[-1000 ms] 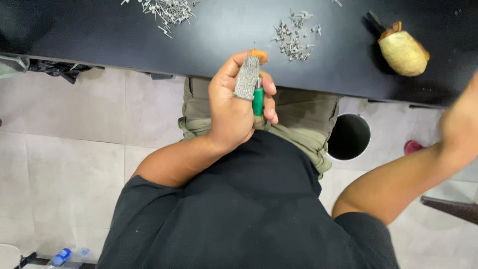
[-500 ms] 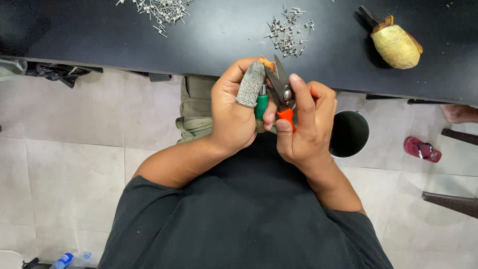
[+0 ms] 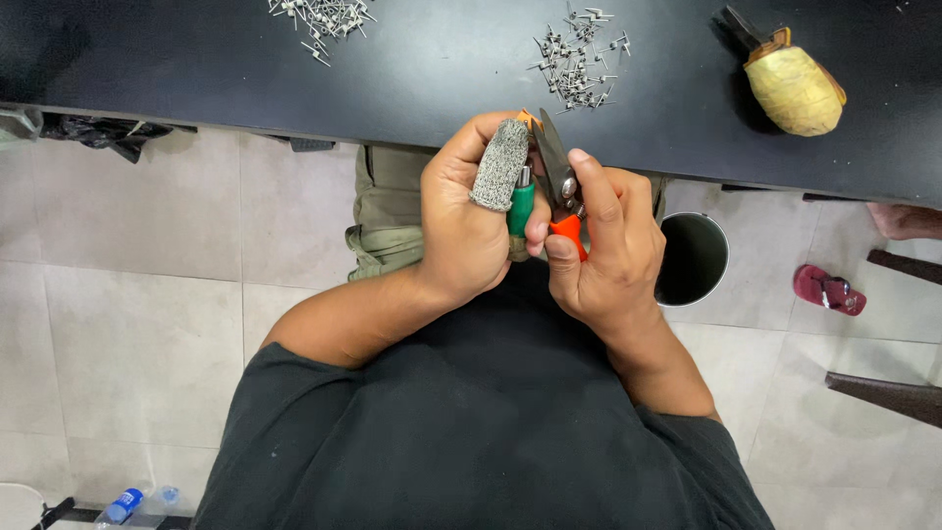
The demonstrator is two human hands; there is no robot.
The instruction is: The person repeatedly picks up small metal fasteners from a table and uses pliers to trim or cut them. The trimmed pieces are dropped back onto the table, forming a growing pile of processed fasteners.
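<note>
In the head view, the left hand (image 3: 471,231) is clenched around a small green-handled tool (image 3: 520,211), its thumb covered by a grey knitted thumb guard (image 3: 500,165). The right hand (image 3: 608,245) grips a pair of orange-handled snips (image 3: 561,196), the dark blades pointing away toward the black table (image 3: 196,69). Both tools sit just in front of the person's chest, near the table's near edge, touching each other between the two hands.

The snips look stiff and metal, fairly light, with sharp blades; the coated orange handles appear the safe place to hold. The green tool seems small, rigid and easy to drop, best pinched by its handle.

On the floor to the right stands a round dark bin (image 3: 693,257); what lies inside cannot be told. On the table lie two heaps of small metal pins (image 3: 579,54), far left and centre, and a yellow wrapped bundle (image 3: 793,86) far right.
</note>
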